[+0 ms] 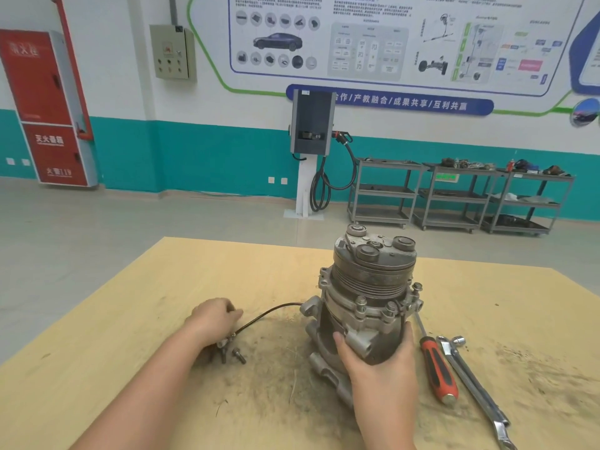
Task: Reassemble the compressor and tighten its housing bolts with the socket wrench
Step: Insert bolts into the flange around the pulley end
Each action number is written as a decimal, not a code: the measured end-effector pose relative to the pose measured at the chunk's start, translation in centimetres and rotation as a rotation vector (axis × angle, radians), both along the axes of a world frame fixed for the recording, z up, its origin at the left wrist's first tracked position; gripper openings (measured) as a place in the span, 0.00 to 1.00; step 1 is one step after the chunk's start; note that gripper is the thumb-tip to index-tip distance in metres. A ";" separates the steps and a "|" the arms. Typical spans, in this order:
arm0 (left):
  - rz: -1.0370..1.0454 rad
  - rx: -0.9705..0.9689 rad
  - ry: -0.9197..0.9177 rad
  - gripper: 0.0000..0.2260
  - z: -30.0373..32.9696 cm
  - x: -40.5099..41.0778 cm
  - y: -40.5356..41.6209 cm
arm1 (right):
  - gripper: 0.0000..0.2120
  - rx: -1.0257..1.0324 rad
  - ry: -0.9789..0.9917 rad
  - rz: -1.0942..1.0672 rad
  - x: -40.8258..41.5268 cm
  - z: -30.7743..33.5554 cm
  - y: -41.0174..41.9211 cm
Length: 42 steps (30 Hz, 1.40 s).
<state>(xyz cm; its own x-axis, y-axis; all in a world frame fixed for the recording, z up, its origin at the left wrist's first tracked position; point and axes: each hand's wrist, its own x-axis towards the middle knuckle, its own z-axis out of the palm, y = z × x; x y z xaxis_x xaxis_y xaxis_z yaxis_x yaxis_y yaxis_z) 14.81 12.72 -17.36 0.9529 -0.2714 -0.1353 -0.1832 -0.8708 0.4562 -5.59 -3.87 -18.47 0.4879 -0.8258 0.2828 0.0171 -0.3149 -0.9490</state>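
While our right hand (376, 349) grips the upright compressor (367, 297) mid-desk, several bolts (361, 302) sit unseated; our left hand (212, 319) closes on loose bolts at nine o'clock, wrench (470, 381) untouched at three.

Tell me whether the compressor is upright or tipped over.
Upright: the compressor stands on end, pulley on top, steadied by the right hand.

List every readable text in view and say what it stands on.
"合作/产教融合/成果共享/互利共赢": blue banner on the wall; its first character is hidden behind the charger.
Red cabinet: lettering looks mirrored, not reliably readable.
Wall poster: print too small.
Compressor, tools: no text visible.
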 end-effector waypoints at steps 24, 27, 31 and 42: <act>0.081 0.070 -0.042 0.07 -0.9 -6.5 -1.9 | 0.32 0.116 -0.100 0.174 -0.2 1.0 -3.4; 0.111 0.010 -0.066 0.08 -1.5 -6.8 -2.1 | 0.30 0.166 -0.077 0.248 -0.7 1.2 -4.3; 0.188 -0.165 0.036 0.08 -0.8 -7.3 -1.2 | 0.30 0.219 -0.041 0.387 -1.4 2.2 -6.3; 0.511 -1.647 0.997 0.08 1.3 -12.7 -2.2 | 0.11 0.304 -0.197 -0.236 -3.1 0.9 3.2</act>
